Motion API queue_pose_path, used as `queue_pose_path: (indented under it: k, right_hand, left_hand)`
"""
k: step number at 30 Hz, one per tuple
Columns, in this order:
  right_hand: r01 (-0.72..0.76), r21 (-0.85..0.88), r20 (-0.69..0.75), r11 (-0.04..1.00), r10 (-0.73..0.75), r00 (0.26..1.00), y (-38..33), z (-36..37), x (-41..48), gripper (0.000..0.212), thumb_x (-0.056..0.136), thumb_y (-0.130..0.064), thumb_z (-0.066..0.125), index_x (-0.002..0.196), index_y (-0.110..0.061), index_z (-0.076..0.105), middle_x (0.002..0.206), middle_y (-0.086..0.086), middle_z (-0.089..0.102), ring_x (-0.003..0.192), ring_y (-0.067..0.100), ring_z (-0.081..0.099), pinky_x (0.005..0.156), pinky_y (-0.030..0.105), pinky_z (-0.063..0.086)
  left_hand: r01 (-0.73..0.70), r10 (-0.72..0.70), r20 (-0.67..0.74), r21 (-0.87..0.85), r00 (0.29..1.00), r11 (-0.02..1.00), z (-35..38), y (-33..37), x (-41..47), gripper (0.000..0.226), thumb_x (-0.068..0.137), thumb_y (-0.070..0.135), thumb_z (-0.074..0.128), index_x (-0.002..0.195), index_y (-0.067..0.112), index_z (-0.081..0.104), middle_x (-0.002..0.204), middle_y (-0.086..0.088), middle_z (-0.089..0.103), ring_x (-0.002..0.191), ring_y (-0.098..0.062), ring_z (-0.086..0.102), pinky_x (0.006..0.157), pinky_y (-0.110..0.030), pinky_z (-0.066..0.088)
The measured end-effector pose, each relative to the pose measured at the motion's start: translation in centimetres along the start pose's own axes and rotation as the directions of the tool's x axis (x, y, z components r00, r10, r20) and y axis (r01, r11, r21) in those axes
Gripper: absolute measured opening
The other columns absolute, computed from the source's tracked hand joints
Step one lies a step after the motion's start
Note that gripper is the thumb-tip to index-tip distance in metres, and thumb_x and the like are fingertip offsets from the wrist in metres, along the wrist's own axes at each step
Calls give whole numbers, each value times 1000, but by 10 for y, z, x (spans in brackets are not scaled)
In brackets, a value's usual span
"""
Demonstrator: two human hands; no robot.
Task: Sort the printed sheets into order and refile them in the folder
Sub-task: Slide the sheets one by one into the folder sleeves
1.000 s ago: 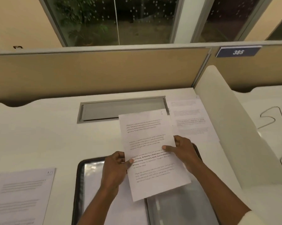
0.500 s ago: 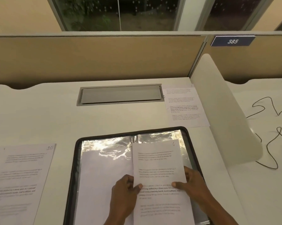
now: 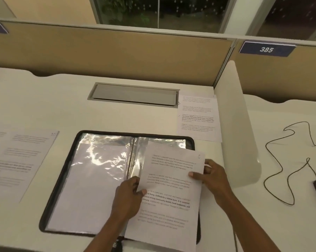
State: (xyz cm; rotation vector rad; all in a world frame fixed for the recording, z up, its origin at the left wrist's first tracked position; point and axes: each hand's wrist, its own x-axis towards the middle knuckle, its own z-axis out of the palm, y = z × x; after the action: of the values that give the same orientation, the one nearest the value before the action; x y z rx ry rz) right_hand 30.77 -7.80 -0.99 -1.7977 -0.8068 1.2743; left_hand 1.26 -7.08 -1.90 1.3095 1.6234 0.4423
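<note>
Lowered since a second ago, the printed sheet [image 3: 169,190] sits between the fingers [image 3: 195,175] over the right half of the folder [image 3: 60,180] — left hand [image 3: 128,195] and right hand [image 3: 214,178] each pinch a side edge.

Sheet [image 3: 171,180] lower, over the folder [image 3: 60,180] (right half)

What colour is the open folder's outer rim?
The folder rim is black; the head view shows it best.
</note>
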Motion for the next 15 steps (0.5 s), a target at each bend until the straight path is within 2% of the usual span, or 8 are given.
queue_pose_path:
  k: [3,7,11,15]
  right_hand:
    - [122,-138,58,983,-115,992,-22,-21,25,44,68,-10,98,103,-17,73,94,-8,81,84,10,77,67,21,60]
    - [269,-450,214,851,-190,958,-59,-35,57,38,63,-28,102,92,-28,77,90,-12,78,84,6,72,76,25,60]
    - [400,-578,448,711,-132,884,-92,-28,84,43,64,-34,101,98,-28,76,98,-9,77,91,10,72,83,31,60]
    - [518,-646,596,561,-53,801,-115,-6,109,30,72,-37,97,91,-30,74,92,-11,77,85,12,71,78,33,56]
  left_hand:
    - [-24,26,-47,49,999,999,7,8,-3,18,94,9,77,99,25,73,96,16,79,85,-5,76,77,-30,64]
    - [-44,58,-87,153,995,987,9,21,0,17,95,11,74,96,28,70,92,19,77,78,1,73,66,-17,57]
    - [-38,49,-62,164,997,986,12,31,11,17,96,13,74,95,29,70,89,17,78,77,-3,74,71,-33,65]
    - [-61,71,-49,186,996,981,18,45,26,16,96,14,75,93,29,70,88,17,77,77,-1,74,69,-27,63]
